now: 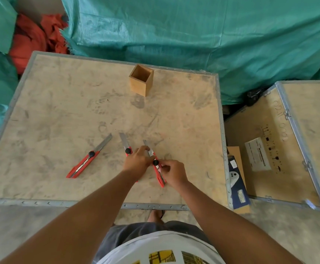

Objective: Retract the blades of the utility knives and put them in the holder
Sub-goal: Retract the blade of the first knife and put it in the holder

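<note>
A person stands at a plywood surface (pixel 60 115), both hands grasping the rightmost utility knife (pixel 158 168): left hand (pixel 138 161) near the blade end, right hand (pixel 172 171) on the handle. Two other knives (pixel 86 159) lie alongside, blades out. The empty wooden holder (pixel 141 79) stands well apart. Fingers near the exposed blade risk a cut.

The left hand (pixel 138 161) hides the middle knife's (pixel 126 147) handle (only blade and knob show).
</note>
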Action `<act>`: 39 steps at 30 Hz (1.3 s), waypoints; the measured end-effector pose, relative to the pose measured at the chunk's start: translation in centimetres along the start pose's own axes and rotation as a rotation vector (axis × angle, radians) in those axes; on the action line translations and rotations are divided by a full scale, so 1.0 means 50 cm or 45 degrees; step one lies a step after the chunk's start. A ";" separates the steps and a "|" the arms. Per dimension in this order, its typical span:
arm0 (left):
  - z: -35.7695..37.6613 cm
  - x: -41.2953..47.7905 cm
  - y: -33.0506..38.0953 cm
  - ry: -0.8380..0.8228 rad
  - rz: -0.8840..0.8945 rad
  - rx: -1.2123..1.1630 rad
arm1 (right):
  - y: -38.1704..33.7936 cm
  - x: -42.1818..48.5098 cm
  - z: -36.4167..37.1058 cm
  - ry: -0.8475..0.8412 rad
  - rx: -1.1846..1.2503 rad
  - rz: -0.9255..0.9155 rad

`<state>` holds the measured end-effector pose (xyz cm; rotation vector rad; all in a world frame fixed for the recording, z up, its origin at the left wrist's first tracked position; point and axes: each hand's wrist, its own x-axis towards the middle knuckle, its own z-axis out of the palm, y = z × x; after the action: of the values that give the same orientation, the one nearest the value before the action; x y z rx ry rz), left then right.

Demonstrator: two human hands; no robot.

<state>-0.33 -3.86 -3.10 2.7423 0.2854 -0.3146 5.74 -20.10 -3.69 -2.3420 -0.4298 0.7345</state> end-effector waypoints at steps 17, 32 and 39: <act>-0.189 -0.027 0.039 0.210 -0.244 -1.175 | -0.124 -0.012 -0.131 0.171 0.694 -0.195; -0.380 -0.091 0.031 0.062 -0.063 -1.226 | -0.317 -0.035 -0.226 0.218 0.802 -0.354; -0.407 -0.109 0.012 0.108 -0.078 -1.324 | -0.353 -0.032 -0.235 0.161 0.681 -0.432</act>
<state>-1.72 2.40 16.96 1.7226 0.4091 -0.0281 9.57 -13.35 16.10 -1.7457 -0.4887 0.4630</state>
